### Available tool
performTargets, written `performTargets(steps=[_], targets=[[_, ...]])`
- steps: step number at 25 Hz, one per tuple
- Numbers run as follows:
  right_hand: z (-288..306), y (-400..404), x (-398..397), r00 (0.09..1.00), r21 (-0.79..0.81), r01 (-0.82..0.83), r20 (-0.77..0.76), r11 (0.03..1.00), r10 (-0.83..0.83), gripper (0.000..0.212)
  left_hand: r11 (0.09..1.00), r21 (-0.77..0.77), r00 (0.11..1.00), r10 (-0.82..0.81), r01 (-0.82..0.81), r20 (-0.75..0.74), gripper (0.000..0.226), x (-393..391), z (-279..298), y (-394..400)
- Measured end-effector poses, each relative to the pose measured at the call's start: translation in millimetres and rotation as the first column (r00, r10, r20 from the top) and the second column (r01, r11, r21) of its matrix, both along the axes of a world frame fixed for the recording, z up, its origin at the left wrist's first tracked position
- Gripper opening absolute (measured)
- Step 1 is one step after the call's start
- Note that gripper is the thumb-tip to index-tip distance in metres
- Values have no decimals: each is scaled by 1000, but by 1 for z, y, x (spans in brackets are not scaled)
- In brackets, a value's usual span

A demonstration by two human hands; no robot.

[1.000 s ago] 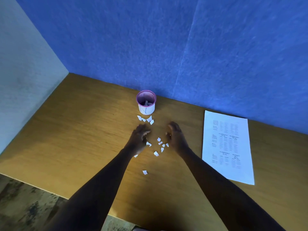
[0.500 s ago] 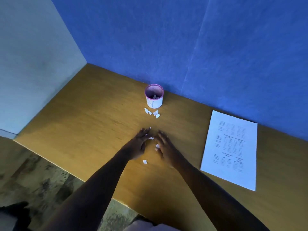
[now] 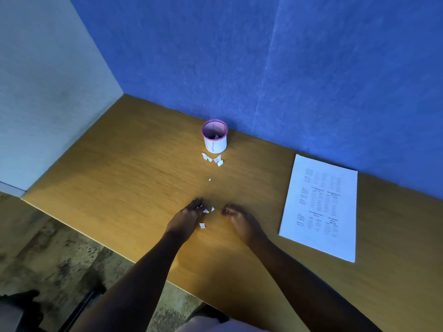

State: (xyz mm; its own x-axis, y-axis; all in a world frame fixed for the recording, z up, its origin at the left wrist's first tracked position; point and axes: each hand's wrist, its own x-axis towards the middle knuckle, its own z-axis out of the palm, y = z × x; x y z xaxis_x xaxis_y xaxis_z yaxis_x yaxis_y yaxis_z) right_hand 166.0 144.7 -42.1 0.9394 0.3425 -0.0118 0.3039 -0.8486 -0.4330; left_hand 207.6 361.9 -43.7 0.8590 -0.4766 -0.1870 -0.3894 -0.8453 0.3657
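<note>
Head view: looking down along both forearms onto a wooden desk [image 3: 115, 178]. Resting the left hand [image 3: 185, 218] knuckles-up on the wood, curling its fingers [image 3: 197, 204] down against the near edge of a few torn paper scraps [image 3: 209, 210]. Setting the right hand [image 3: 239, 220] just across from it, likewise curling its fingers [image 3: 227, 209] down to the desk, with those scraps lying between the two hands. Failing, in this dim light, to make out a real pinch on any scrap by either hand, as against a mere touch.

Finding one more single scrap [image 3: 202, 225] lying just beside the inner edge of the left hand. Spotting a lone tiny scrap [image 3: 209, 180] farther up the desk, between the hands and a cluster of scraps [image 3: 213, 160]. Seeing a pink-rimmed cup [image 3: 215, 146] standing upright just behind that cluster, close to the blue wall [image 3: 287, 68], with white bits showing inside. Noting a printed sheet [image 3: 321, 207] lying flat off to the right, well apart from the right hand. Taking in a pale wall [image 3: 36, 92] on the left, meeting the blue one at the desk's far corner.
</note>
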Motion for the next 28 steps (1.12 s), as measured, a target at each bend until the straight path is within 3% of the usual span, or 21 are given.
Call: performTargets(steps=[2, 7, 11, 14, 18, 22, 25, 28], targets=[[-1, -2, -5, 1000, -84, 10, -25, 996, -12, 43, 1000, -2, 999, -14, 14, 47, 45, -8, 0, 1], [3, -1, -14, 992, -99, 115, -48, 988, -121, 39, 996, 58, 993, -71, 66, 98, 44, -8, 4, -4], [3, 1, -17, 984, -100, 164, -58, 981, -170, 35, 999, 41, 999, 10, -12, 41, 21, 3, 5, -12], [-2, 2, -16, 976, -108, 214, -9, 971, -217, 34, 982, -62, 983, 178, -180, -45, 18, 14, 15, -23], [-4, 3, -8, 929, 58, 354, -137, 933, -344, 20, 908, -244, 939, 320, -342, -126, 12, 48, 34, -33], [5, 2, 3, 820, 249, 556, -322, 793, -474, 9, 826, -379, 907, 406, -416, -112, 11, 108, 74, -44], [11, 9, 4, 765, 300, 628, -409, 718, -498, 10, 803, -399, 890, 449, -443, -83, 10, 158, 102, -57], [14, 13, 3, 758, 319, 636, -429, 702, -492, 15, 815, -361, 884, 463, -452, -62, 11, 196, 117, -73]])
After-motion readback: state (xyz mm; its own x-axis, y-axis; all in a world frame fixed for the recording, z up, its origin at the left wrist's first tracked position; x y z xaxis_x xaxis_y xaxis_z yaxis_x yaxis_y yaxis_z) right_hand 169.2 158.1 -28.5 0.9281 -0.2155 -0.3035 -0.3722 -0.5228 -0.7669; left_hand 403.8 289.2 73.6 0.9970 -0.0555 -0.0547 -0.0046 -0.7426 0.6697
